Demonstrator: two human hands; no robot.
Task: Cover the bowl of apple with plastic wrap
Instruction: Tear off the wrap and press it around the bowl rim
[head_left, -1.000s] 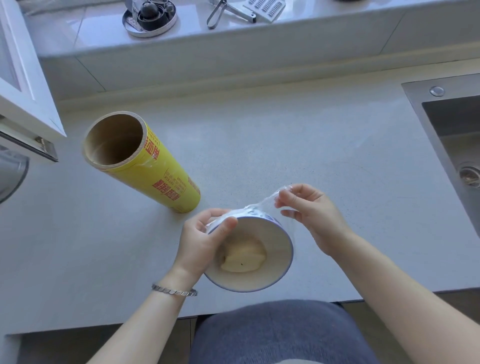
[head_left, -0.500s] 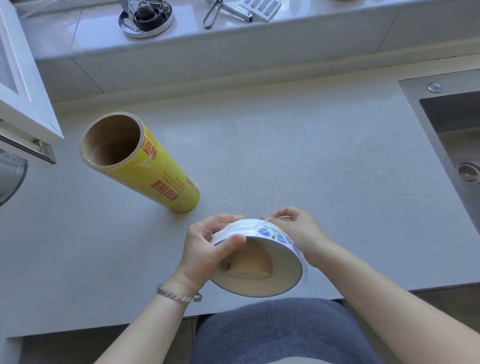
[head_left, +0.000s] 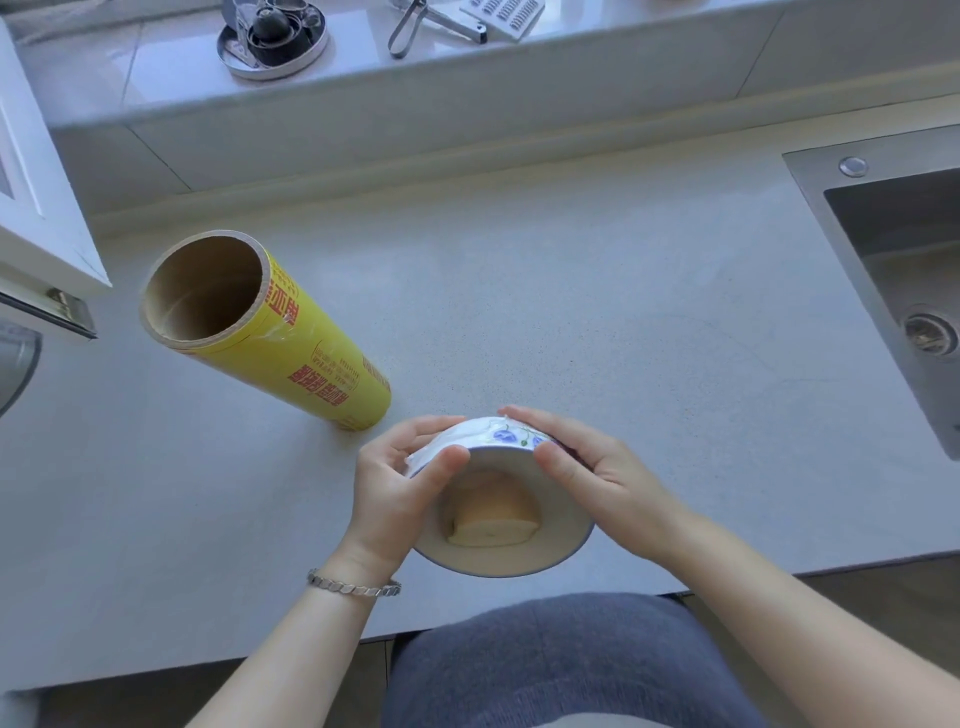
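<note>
A white bowl (head_left: 558, 540) with blue flowers on its outside is tilted toward me near the counter's front edge. A pale apple piece (head_left: 491, 519) lies inside it. Clear plastic wrap (head_left: 423, 457) clings over the bowl's far rim and wall. My left hand (head_left: 400, 483) grips the left side, thumb pressed on the wrap at the rim. On the right side my right hand (head_left: 587, 467) holds the bowl, fingers flat on the outer wall. The yellow plastic wrap roll (head_left: 260, 332) lies on the counter to the left behind the bowl.
A steel sink (head_left: 893, 270) is set into the counter (head_left: 571, 291) at the right. On the raised sill behind sit a round metal tray of small tools (head_left: 272, 39), tongs (head_left: 410, 26) and a grater. A white cabinet door (head_left: 36, 208) juts in at left.
My right hand let the loose wrap end down and pressed it onto the bowl's far wall. The bowl tipped further toward me, and both hands now clasp its sides.
</note>
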